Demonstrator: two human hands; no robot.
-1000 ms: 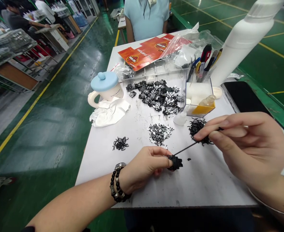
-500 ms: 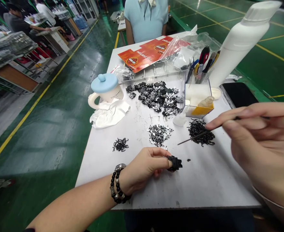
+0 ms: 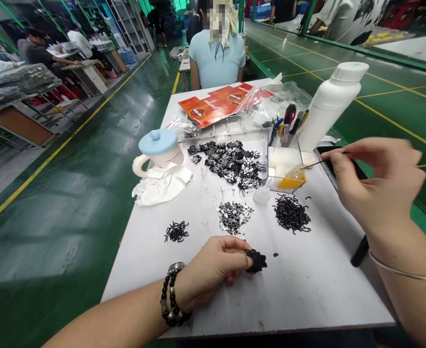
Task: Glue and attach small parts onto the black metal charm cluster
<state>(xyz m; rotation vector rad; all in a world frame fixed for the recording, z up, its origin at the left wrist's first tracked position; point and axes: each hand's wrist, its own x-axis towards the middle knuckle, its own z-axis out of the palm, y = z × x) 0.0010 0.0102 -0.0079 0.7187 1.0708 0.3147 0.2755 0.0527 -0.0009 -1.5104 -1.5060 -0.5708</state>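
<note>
My left hand [image 3: 213, 263] pinches a small black plastic part [image 3: 258, 261] between thumb and fingers, low over the front of the table. In my right hand [image 3: 379, 181] is a thin dark needle-like rod [image 3: 319, 163], held between thumb and fingertips. The rod's tip points left and reaches a translucent, yellowish lump [image 3: 295, 172] in the clear plastic box [image 3: 289, 184]; whether it touches cannot be seen. A tiny black bit [image 3: 276, 254] lies right of the held part. Nearby are piles of silver pieces [image 3: 233, 216] and curved black pieces [image 3: 291, 213].
Black-and-silver parts [image 3: 231, 162] are heaped behind. On the left stand a lidded mug [image 3: 164, 153] and a white cloth [image 3: 162, 186], with a smaller black pile [image 3: 177, 232] in front. A tall white bottle [image 3: 331, 106] and dark phone [image 3: 331, 166] are right. A person [image 3: 217, 60] sits opposite.
My right hand has moved the rod from above the curved black pieces back to the plastic box. The view has tilted up. My left hand still holds the black part.
</note>
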